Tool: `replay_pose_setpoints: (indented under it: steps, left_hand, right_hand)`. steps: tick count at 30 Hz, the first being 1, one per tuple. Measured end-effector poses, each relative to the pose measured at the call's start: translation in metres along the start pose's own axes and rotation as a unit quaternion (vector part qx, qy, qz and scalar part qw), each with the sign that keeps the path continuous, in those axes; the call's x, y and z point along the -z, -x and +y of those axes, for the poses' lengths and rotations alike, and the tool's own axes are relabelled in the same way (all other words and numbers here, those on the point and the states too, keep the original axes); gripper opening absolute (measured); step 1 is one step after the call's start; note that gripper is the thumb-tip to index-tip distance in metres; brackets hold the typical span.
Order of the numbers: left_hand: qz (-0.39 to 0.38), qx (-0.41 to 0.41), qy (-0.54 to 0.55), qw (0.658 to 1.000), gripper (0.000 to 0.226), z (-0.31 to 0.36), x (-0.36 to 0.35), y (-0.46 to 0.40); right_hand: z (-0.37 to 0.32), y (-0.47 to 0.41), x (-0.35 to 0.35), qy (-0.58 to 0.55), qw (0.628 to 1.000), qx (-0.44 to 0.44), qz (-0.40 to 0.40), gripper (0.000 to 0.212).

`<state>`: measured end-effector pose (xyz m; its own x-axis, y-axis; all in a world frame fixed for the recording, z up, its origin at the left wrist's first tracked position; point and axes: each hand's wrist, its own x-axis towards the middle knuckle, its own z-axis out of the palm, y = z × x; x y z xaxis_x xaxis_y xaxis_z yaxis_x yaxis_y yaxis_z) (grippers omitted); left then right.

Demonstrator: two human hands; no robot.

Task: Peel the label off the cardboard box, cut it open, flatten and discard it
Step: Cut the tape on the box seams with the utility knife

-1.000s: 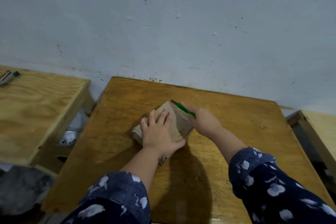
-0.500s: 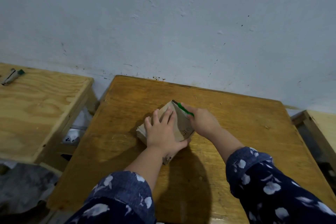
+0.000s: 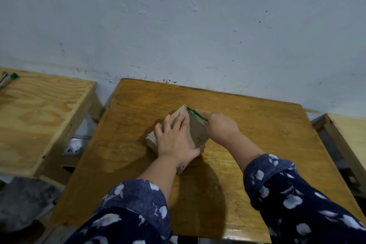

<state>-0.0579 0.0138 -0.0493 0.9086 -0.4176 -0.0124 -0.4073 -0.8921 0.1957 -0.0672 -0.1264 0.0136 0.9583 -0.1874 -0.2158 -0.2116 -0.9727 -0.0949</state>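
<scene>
A small brown cardboard box (image 3: 195, 131) lies on the varnished wooden table (image 3: 257, 144), one corner pointing toward the wall. My left hand (image 3: 175, 140) rests flat on its top, fingers spread, thumb wrapped round the near right edge. My right hand (image 3: 219, 127) is closed around a green-handled cutter (image 3: 199, 115), whose dark blade tip touches the box's far corner along the right edge. Dark lettering shows on the box's right face. No label is visible; my left hand hides much of the top.
A lighter plywood table (image 3: 39, 117) stands to the left with a marker-like tool (image 3: 9, 79) at its far corner. Another wooden surface (image 3: 348, 136) is at the right. A pale wall runs right behind the tables. Dark items lie on the floor at lower left.
My right hand and the cutter have slid slightly toward me along the box's right edge. The left hand keeps pressing the box; the camera has shifted a little.
</scene>
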Motion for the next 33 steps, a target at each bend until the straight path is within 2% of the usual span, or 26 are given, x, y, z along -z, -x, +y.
replay_pose_setpoints:
  steps: [9, 15, 22, 29, 33]
  left_hand:
    - [-0.012, 0.001, 0.000, 1.000, 0.107, -0.001, 0.003, 0.000]
    - [-0.017, -0.013, -0.004, 1.000, 0.110, 0.000, 0.003, -0.002]
    - [-0.021, -0.018, -0.014, 1.000, 0.112, 0.000, 0.006, -0.001]
    - [-0.027, -0.018, -0.040, 0.999, 0.110, 0.000, 0.003, -0.003]
    - [-0.037, -0.022, -0.030, 0.999, 0.110, 0.002, 0.004, -0.005]
  right_hand:
    - [0.020, 0.019, 0.014, 0.008, 0.997, -0.055, -0.048, 0.063]
    - [0.034, 0.030, 0.026, 0.003, 0.994, -0.073, -0.076, 0.058]
    - [0.037, 0.039, 0.032, -0.003, 0.994, -0.066, -0.083, 0.059]
    - [0.032, 0.040, 0.020, 0.003, 0.997, -0.067, -0.049, 0.059]
    - [0.039, 0.042, 0.029, -0.008, 0.994, -0.072, -0.077, 0.059]
